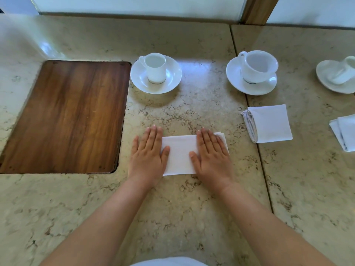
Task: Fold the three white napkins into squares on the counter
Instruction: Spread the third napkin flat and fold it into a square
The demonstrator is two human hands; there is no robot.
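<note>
Both hands lie flat, fingers straight, on a white napkin (180,154) folded into a strip on the bench (172,208). The left hand (148,152) presses its left end and the right hand (211,156) presses its right end, with bare cloth showing between the thumbs. To the right of the right hand lies a folded square napkin (269,123), and further right a third napkin (343,131), cut by the frame edge. Beyond the fingertips stand two white cups on saucers (155,73) (251,73). Left of the left hand sits a wooden inset panel (67,116).

A wooden inset panel (67,116) lies left of two white cups on saucers (156,73) (252,73).
</note>
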